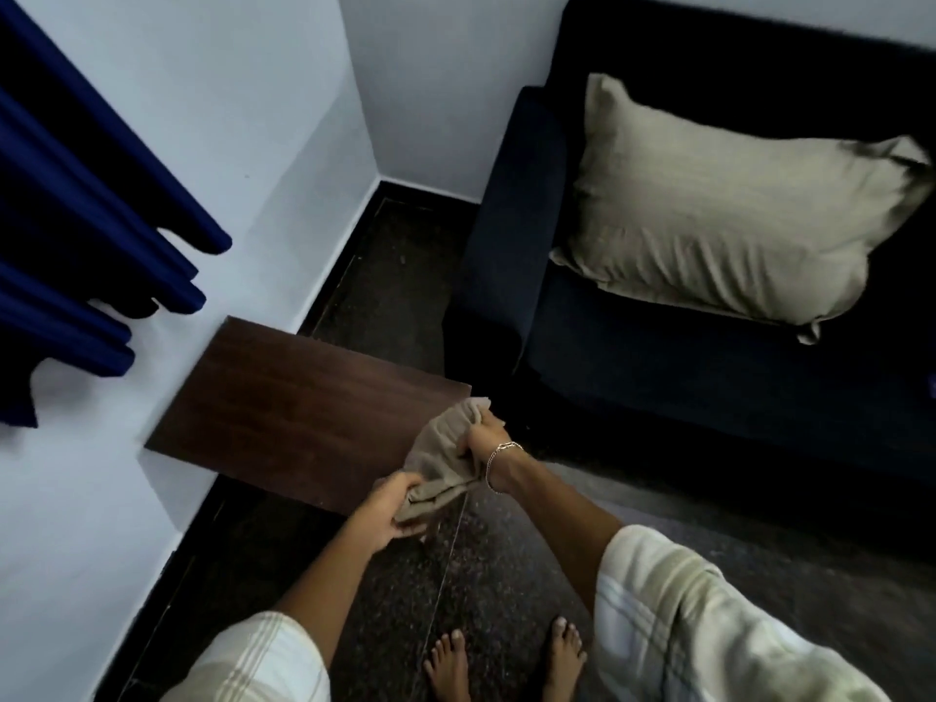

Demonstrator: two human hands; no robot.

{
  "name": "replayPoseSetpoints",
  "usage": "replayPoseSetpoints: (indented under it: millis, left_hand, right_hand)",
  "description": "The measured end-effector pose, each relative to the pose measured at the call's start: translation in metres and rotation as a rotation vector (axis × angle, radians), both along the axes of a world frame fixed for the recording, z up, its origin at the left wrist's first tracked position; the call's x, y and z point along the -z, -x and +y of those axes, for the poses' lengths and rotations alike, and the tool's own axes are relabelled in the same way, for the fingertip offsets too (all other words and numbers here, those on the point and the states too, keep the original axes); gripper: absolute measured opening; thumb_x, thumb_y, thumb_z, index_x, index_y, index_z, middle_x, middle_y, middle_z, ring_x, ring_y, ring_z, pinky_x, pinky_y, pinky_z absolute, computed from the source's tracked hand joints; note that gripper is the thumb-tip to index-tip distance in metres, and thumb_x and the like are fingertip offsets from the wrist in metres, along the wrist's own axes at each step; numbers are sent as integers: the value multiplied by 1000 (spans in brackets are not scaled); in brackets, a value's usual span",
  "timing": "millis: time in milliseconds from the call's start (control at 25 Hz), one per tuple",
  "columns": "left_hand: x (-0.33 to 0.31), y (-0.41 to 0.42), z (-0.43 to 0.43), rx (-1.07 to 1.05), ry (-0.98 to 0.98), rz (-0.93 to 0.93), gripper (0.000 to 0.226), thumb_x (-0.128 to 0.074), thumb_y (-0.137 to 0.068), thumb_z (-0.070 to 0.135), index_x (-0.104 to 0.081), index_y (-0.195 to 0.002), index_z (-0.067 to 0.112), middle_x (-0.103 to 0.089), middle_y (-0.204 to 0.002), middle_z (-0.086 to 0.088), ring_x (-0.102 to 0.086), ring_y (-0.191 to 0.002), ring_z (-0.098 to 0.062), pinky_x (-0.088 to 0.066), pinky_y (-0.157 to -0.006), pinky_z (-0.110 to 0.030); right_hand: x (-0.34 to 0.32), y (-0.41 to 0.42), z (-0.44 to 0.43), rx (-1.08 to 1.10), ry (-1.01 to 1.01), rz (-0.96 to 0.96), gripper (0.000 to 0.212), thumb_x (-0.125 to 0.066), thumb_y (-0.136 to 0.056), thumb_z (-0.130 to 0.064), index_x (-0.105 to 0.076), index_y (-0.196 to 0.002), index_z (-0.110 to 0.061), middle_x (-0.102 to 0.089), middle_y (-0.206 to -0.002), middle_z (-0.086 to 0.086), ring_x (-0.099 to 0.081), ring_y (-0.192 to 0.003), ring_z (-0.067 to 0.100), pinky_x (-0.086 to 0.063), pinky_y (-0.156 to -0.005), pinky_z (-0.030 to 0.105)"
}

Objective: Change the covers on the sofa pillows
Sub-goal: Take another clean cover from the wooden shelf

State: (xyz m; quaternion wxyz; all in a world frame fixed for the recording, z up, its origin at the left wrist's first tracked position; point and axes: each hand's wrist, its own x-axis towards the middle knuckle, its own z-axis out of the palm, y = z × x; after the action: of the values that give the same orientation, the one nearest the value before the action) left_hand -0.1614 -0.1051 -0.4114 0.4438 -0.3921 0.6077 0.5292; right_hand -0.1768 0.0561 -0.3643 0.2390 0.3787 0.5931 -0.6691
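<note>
A bunched beige pillow cover (441, 456) hangs between both my hands, just off the near right corner of a dark wooden table. My left hand (392, 509) grips its lower end. My right hand (483, 433), with a chain bracelet at the wrist, grips its upper end. A beige pillow (729, 215) leans against the backrest of the dark blue sofa (658, 377) at the upper right, apart from both hands.
The low dark wooden table (288, 402) stands against the white wall at centre left. Blue curtains (76, 205) hang at the far left. The dark speckled floor (486, 564) runs between table and sofa, and my bare feet (506, 661) stand at the bottom.
</note>
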Motion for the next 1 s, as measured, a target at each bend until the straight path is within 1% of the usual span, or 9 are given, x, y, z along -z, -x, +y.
replayPoseSetpoints:
  millis: [80, 160, 240, 320, 600, 720, 840, 880, 1000]
  left_hand:
    - [-36, 0, 35, 136, 67, 104, 32, -60, -92, 25, -52, -121, 14, -64, -107, -10, -60, -85, -23, -46, -65, -33]
    - [-73, 8, 77, 215, 39, 269, 40, -62, -89, 40, -56, -122, 18, -64, -118, -9, -61, -95, -24, -51, -79, -36]
    - [-112, 15, 123, 159, -96, 297, 52, -61, -85, 59, -65, -116, 18, -69, -116, -9, -64, -104, -28, -53, -93, -45]
    - [-159, 13, 174, 120, -256, 315, 51, -57, -85, 66, -69, -108, 22, -74, -104, -8, -68, -100, -29, -55, -87, -47]
    - [-258, -52, 344, 144, -446, 485, 36, -57, -94, 30, -65, -119, 5, -70, -115, -20, -71, -93, -33, -59, -81, -46]
    - [-294, -81, 400, 151, -604, 441, 47, -56, -93, 44, -68, -115, 5, -70, -113, -18, -71, -88, -29, -57, -80, -39]
    - [-322, -111, 470, 230, -620, 478, 66, -81, -67, 55, -71, -110, 5, -73, -107, -16, -71, -95, -31, -58, -85, -46]
    - [-326, -118, 494, 252, -602, 488, 64, -84, -64, 48, -71, -109, 4, -74, -105, -16, -72, -93, -31, -59, -82, -44]
    - [-353, -148, 546, 280, -643, 468, 17, -64, -86, 25, -70, -85, 8, -73, -74, -8, -69, -63, -23, -55, -59, -28]
  right_hand:
    - [-44, -9, 26, 17, 4, 120, 76, -41, -77, 22, -41, -142, -19, -59, -113, 15, -57, -83, 21, -46, -58, 25]
    - [-86, -23, 57, 20, -23, 228, 79, -39, -72, 23, -46, -139, -20, -63, -110, 9, -60, -86, 17, -49, -59, 25]
    - [-121, -38, 92, -3, -64, 317, 76, -41, -68, 23, -53, -131, -18, -64, -99, 0, -61, -84, 11, -51, -60, 23]
    - [-152, -61, 130, 5, -86, 408, 72, -43, -66, 22, -57, -124, -18, -66, -96, -2, -62, -86, 9, -51, -61, 20]
    - [-230, -164, 278, 254, -154, 553, 26, -48, -98, -8, -67, -109, -22, -72, -100, 5, -66, -89, 13, -52, -81, 25]
    - [-253, -199, 331, 316, -214, 532, 21, -49, -100, -19, -70, -97, -17, -73, -96, 11, -65, -84, 15, -51, -80, 28]
    - [-286, -249, 389, 297, -273, 498, 27, -51, -99, -26, -67, -79, -17, -68, -74, -2, -61, -65, 5, -48, -65, 21]
    - [-293, -265, 408, 294, -311, 484, 28, -52, -98, -27, -65, -76, -16, -65, -71, -1, -58, -61, 6, -46, -62, 22]
    - [-303, -302, 456, 372, -419, 513, 31, -58, -95, -28, -58, -69, -12, -54, -64, 2, -47, -56, 9, -35, -54, 23]
